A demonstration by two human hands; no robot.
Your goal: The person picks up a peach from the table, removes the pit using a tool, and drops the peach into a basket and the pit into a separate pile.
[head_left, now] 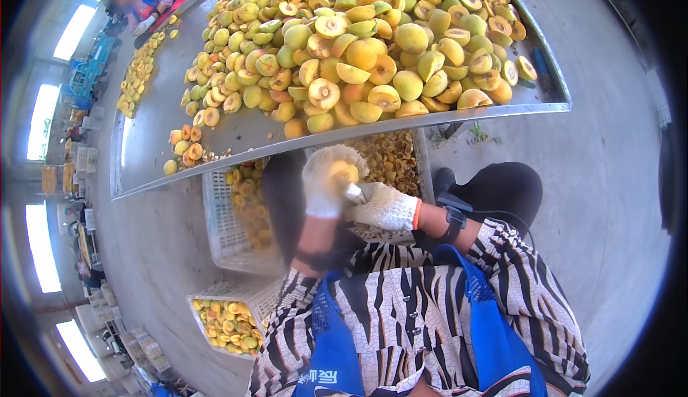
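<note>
My left hand [322, 182], in a white knit glove and blurred by motion, holds a yellow peach half [344, 173] with its cut face up. Close beside it, my right hand [387, 207], in a similar glove with an orange cuff edge, is closed around a small tool [355, 193]. Only the tool's short, pale end shows, right at the peach half; the rest is hidden in the glove. Both hands are over my lap, just below the near edge of a metal table [251, 152]. Heaped on that table are yellow-green peaches [412, 39], many cut in half with brown centres.
A crate of brownish fruit pieces [395, 159] stands under the table edge. To the left are a white crate [218, 211] and a lower crate of peach halves [228, 325]. A blue-handled tool [541, 67] lies at the table's right. Another person [147, 3] works at the far left.
</note>
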